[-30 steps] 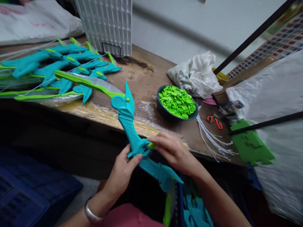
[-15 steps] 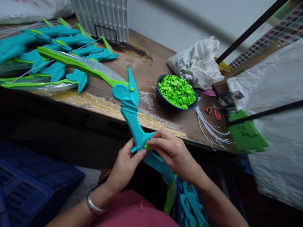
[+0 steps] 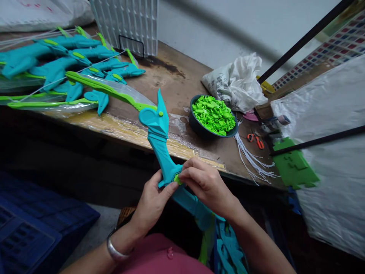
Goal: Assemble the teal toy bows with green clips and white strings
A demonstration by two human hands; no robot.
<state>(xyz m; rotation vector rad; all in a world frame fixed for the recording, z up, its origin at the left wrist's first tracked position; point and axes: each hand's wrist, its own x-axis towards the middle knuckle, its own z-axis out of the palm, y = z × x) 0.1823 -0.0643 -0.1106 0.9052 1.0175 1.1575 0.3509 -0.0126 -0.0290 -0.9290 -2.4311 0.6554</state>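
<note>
A teal and green toy bow (image 3: 159, 140) stretches from the table edge toward my body. Its middle is gripped by my left hand (image 3: 152, 196), with the thumb lying near the recess there. My right hand (image 3: 207, 182) pinches a small bright green plastic piece (image 3: 178, 179) against that recess; its fingers partly hide the piece. On the table beyond, a dark bowl (image 3: 195, 127) is heaped with similar green pieces (image 3: 213, 114). The bow's lower limb runs under my right hand toward a crate of teal parts (image 3: 228, 243).
Several teal and green bows (image 3: 76, 57) lie piled on the table's left. White strings (image 3: 251, 160), orange-handled scissors (image 3: 258, 140), a green foam mat (image 3: 296, 163) and a white sack (image 3: 236, 82) are on the right. Blue crates (image 3: 42, 217) stand lower left.
The camera view has shifted slightly. My hands stay at the bow's middle, and more of the green piece shows at the recess under my right fingertips.
</note>
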